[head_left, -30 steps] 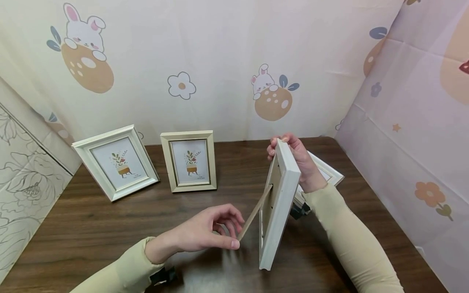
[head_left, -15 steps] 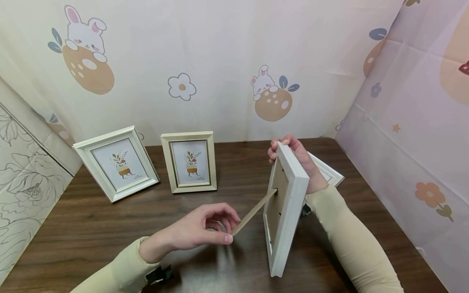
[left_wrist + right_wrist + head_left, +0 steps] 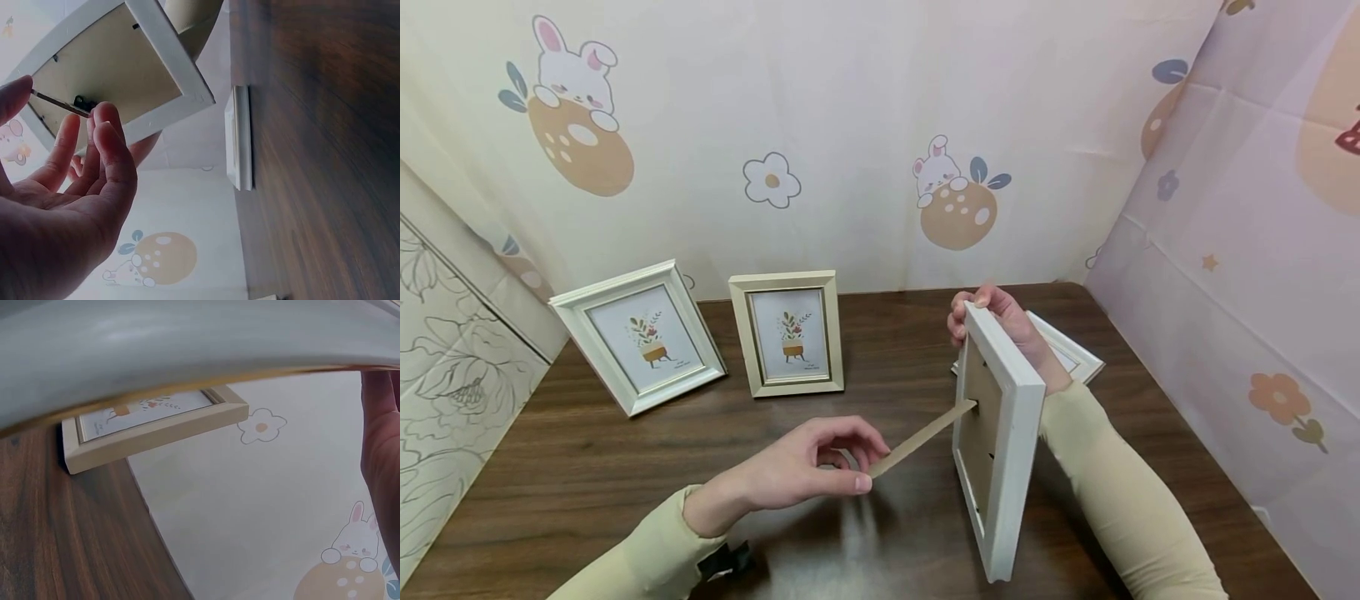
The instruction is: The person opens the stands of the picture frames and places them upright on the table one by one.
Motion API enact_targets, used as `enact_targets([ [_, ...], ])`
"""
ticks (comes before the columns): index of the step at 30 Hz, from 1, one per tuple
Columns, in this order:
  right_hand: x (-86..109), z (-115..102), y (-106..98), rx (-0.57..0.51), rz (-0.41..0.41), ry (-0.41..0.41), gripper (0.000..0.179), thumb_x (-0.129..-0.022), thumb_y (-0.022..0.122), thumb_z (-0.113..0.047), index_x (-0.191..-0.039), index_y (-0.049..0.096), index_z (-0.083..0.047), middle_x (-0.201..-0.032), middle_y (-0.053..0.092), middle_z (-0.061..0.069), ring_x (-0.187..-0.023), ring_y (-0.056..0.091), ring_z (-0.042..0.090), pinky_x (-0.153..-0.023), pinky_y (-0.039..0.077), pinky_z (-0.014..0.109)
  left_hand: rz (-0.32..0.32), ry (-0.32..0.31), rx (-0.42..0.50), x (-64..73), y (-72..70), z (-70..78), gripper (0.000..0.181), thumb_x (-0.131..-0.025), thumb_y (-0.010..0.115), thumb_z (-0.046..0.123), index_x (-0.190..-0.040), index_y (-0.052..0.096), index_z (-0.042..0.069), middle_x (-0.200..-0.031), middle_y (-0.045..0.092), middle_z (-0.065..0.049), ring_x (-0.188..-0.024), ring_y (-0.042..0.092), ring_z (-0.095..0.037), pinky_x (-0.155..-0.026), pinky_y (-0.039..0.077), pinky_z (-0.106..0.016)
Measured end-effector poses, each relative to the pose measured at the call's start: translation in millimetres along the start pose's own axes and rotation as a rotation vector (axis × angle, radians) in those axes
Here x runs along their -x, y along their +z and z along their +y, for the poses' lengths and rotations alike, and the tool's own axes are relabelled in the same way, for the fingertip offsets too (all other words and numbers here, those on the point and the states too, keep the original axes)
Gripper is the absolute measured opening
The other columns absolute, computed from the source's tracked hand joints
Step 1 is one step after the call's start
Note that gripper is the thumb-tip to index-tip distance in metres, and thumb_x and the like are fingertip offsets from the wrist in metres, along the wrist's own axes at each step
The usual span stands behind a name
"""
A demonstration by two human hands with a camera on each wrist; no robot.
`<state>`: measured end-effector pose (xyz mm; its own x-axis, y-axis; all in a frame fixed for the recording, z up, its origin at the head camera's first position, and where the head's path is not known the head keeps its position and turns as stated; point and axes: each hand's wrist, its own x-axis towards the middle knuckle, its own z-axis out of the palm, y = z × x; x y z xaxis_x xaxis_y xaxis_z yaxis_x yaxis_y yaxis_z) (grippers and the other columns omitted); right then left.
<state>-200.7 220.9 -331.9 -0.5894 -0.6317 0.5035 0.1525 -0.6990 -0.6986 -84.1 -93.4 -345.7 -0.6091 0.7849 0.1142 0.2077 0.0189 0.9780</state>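
A white picture frame [image 3: 1018, 433] is held up on the right of the table, its beige backing [image 3: 119, 69] turned toward the left hand. My right hand [image 3: 1000, 321] grips its upper edge. From the backing a thin stand leg [image 3: 925, 436] sticks out at an angle. My left hand [image 3: 816, 467] pinches the free end of that leg between thumb and fingers. In the left wrist view the left hand [image 3: 81, 181] shows the leg between thumb and fingertips. Close in front of the right wrist camera runs the frame's edge [image 3: 187, 344], with part of the right hand [image 3: 382, 431] beside it.
Two picture frames stand at the back left: a white one [image 3: 617, 300] and a cream one [image 3: 786, 385], both with a potted-plant print. Another white frame [image 3: 1078, 350] lies flat behind the right arm. A patterned curtain [image 3: 850, 225] hangs along the table's [image 3: 625, 475] back.
The held picture frame has turned so more of its backing shows, and its lower end has swung right and nearer. The left hand, still pinching the leg, has shifted slightly left.
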Motion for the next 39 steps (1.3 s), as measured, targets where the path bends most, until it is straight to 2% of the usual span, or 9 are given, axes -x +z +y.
enact_targets([
  [5, 1.4, 2.9, -5.5, 0.013, -0.076, -0.010, 0.020, -0.102, 0.052, -0.002, -0.109, 0.070, -0.006, -0.114, 0.065, 0.014, -0.100, 0.063, 0.027, -0.089, 0.053, 0.036, 0.008, 0.004, -0.018, -0.5, -2.6, -1.1, 0.024, -0.093, 0.067, 0.013, -0.117, 0.065, 0.007, -0.098, 0.062, -0.008, -0.091, 0.060, -0.019, -0.074, 0.054, -0.030],
  [13, 2.9, 3.6, -7.8, 0.032, -0.075, -0.008, 0.019, -0.102, 0.052, -0.004, -0.107, 0.070, -0.006, -0.113, 0.065, 0.013, -0.098, 0.062, 0.026, -0.087, 0.053, 0.035, -0.021, 0.012, -0.026, -1.3, -3.7, -4.9, 0.026, -0.094, 0.067, 0.011, -0.119, 0.065, 0.008, -0.100, 0.063, -0.007, -0.091, 0.061, -0.019, -0.076, 0.054, -0.031],
  [19, 3.0, 2.2, -5.5, 0.027, -0.059, -0.010, 0.019, -0.102, 0.052, -0.003, -0.107, 0.070, -0.006, -0.113, 0.065, 0.013, -0.098, 0.062, 0.026, -0.086, 0.052, 0.035, -0.057, 0.026, -0.034, -1.2, -3.2, -9.2, 0.028, -0.095, 0.067, 0.014, -0.122, 0.063, 0.009, -0.104, 0.065, -0.005, -0.093, 0.062, -0.018, -0.078, 0.055, -0.032],
  [23, 2.6, 0.6, -4.3, 0.013, -0.051, -0.012, 0.020, -0.101, 0.052, -0.001, -0.107, 0.070, -0.005, -0.113, 0.066, 0.014, -0.097, 0.063, 0.027, -0.086, 0.051, 0.036, -0.062, 0.012, -0.048, -0.3, -3.0, -10.3, 0.028, -0.095, 0.067, 0.016, -0.122, 0.063, 0.012, -0.110, 0.065, -0.003, -0.096, 0.063, -0.018, -0.080, 0.054, -0.033],
  [30, 4.6, -3.1, -5.5, 0.067, -0.008, -0.030, 0.020, -0.102, 0.052, -0.003, -0.107, 0.071, -0.008, -0.113, 0.066, 0.013, -0.095, 0.062, 0.027, -0.085, 0.051, 0.036, -0.065, 0.019, -0.053, 3.1, -3.5, -11.4, 0.025, -0.096, 0.066, 0.014, -0.120, 0.063, 0.007, -0.108, 0.066, -0.004, -0.093, 0.064, -0.017, -0.082, 0.054, -0.033],
  [35, 7.4, -7.8, -5.3, 0.108, 0.022, -0.040, 0.018, -0.101, 0.054, -0.005, -0.105, 0.071, -0.009, -0.112, 0.066, 0.012, -0.095, 0.062, 0.025, -0.084, 0.050, 0.035, -0.051, -0.004, -0.065, 7.7, -5.7, -15.3, 0.020, -0.098, 0.063, 0.012, -0.117, 0.064, 0.006, -0.106, 0.068, -0.006, -0.095, 0.064, -0.017, -0.082, 0.054, -0.032],
  [39, 9.5, -14.7, -5.2, 0.102, 0.060, -0.058, 0.018, -0.101, 0.053, -0.003, -0.104, 0.070, -0.007, -0.112, 0.066, 0.013, -0.095, 0.064, 0.026, -0.085, 0.051, 0.036, -0.037, -0.035, -0.073, 11.9, -10.2, -20.3, 0.016, -0.100, 0.061, 0.013, -0.114, 0.065, 0.007, -0.105, 0.070, -0.007, -0.098, 0.065, -0.022, -0.083, 0.053, -0.030],
])
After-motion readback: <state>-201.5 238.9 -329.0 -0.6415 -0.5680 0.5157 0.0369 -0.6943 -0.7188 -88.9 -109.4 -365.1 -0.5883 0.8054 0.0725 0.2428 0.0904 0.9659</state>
